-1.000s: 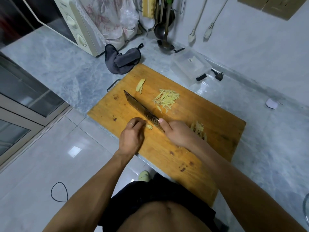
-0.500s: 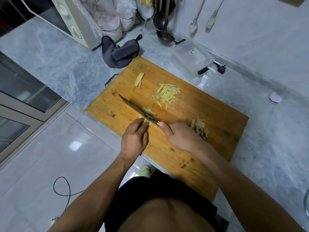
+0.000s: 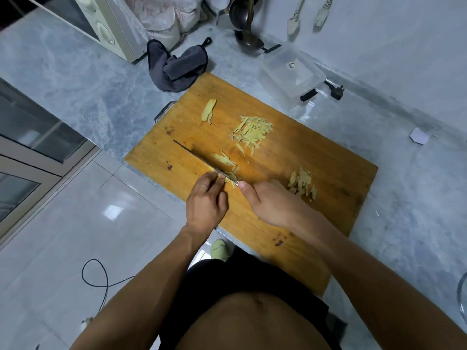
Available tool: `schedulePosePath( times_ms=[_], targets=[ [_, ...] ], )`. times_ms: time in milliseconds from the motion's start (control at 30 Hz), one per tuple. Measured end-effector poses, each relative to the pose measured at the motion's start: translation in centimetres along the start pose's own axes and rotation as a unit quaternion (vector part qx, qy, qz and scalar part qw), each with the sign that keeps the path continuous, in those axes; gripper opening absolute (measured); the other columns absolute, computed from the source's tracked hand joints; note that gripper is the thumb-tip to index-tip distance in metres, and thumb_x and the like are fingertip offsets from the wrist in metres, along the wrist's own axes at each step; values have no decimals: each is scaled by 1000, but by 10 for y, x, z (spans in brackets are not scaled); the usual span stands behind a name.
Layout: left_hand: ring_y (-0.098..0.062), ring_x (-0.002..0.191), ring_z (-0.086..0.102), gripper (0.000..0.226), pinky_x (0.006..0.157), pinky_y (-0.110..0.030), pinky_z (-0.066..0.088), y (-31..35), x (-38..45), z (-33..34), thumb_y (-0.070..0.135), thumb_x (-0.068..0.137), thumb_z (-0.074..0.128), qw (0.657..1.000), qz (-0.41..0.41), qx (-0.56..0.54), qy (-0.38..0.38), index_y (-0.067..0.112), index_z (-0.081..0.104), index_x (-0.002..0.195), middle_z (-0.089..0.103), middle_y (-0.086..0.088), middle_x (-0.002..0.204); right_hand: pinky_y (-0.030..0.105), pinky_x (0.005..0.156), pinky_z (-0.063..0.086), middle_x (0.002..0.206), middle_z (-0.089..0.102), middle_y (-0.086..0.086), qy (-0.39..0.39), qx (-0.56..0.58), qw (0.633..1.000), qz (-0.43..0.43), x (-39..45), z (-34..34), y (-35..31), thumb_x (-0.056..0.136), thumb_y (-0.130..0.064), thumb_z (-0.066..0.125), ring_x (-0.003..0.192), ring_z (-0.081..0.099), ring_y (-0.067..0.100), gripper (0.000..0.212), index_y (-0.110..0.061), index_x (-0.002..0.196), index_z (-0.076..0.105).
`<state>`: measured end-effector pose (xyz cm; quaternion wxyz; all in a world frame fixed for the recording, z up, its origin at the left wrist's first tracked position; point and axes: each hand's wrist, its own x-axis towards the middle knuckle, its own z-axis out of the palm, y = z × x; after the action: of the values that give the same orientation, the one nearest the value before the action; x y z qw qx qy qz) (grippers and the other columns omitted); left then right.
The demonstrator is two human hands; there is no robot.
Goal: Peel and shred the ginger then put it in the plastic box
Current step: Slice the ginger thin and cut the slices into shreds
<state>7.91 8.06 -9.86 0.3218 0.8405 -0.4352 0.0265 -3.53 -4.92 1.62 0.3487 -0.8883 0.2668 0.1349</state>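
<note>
On the wooden cutting board (image 3: 316,157), my right hand (image 3: 270,203) grips the handle of a cleaver (image 3: 199,157), whose edge stands down on the board. My left hand (image 3: 206,200) has its fingers curled, holding down a small piece of ginger (image 3: 228,176) right against the blade. Fresh ginger strips (image 3: 223,159) lie just beyond the blade. A pile of shredded ginger (image 3: 252,132) sits further back, a ginger slice (image 3: 209,110) lies at the far left, and ginger slices (image 3: 302,184) lie to the right of my right hand. The clear plastic box (image 3: 290,74) stands behind the board.
A grey cloth (image 3: 177,66) lies behind the board's left corner, with a microwave (image 3: 101,24) beyond it. Ladles (image 3: 246,26) hang at the back wall. A black plug (image 3: 337,90) lies right of the box. The counter edge drops to the floor at left.
The cleaver has turned from a tilted flat face to standing on edge on the board. Cut ginger strips now lie beyond the blade. Both hands stay at the same spot.
</note>
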Motion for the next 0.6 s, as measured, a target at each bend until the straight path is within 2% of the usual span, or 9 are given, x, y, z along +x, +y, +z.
schedulePosePath(
  times_ms=[100, 233, 334, 434, 600],
  targets=[
    [-30, 110, 62, 27, 76, -34, 54, -2, 0, 3, 7, 83, 59, 1000, -9, -4, 4, 2, 74, 105, 67, -15, 110, 40, 74, 46, 59, 47, 7, -12, 14, 1000, 12, 3, 0, -1, 106, -52, 16, 60, 47, 18, 68, -15, 57, 45],
    [-31, 101, 64, 26, 71, -32, 52, -2, 0, 4, 12, 87, 55, 1000, -17, -6, 3, 2, 75, 98, 67, -14, 106, 38, 74, 46, 68, 47, 6, -13, 28, 999, 33, 7, 6, -14, 106, -52, 19, 89, 56, 33, 62, -13, 71, 53],
    [-31, 97, 63, 21, 67, -31, 50, -4, -1, 3, 10, 87, 57, 1000, -25, -2, -9, 3, 75, 95, 65, -13, 102, 35, 66, 46, 71, 51, 6, -7, 18, 999, 34, 11, 12, -21, 104, -54, 20, 84, 60, 34, 67, -6, 87, 63],
    [-30, 100, 63, 26, 69, -31, 51, -5, -1, 2, 14, 89, 54, 1000, -20, 2, -11, 4, 76, 97, 66, -13, 104, 37, 64, 50, 71, 57, 9, -1, 8, 1000, 28, 11, 12, -20, 104, -56, 20, 75, 61, 33, 69, -6, 81, 62],
    [-31, 104, 64, 29, 73, -32, 52, -4, 1, 3, 15, 89, 52, 1000, -19, -4, -7, 4, 76, 99, 66, -14, 109, 46, 83, 50, 77, 57, 8, -17, 17, 999, 46, 4, 2, -17, 104, -55, 16, 93, 58, 33, 64, -14, 71, 52]
  ],
)
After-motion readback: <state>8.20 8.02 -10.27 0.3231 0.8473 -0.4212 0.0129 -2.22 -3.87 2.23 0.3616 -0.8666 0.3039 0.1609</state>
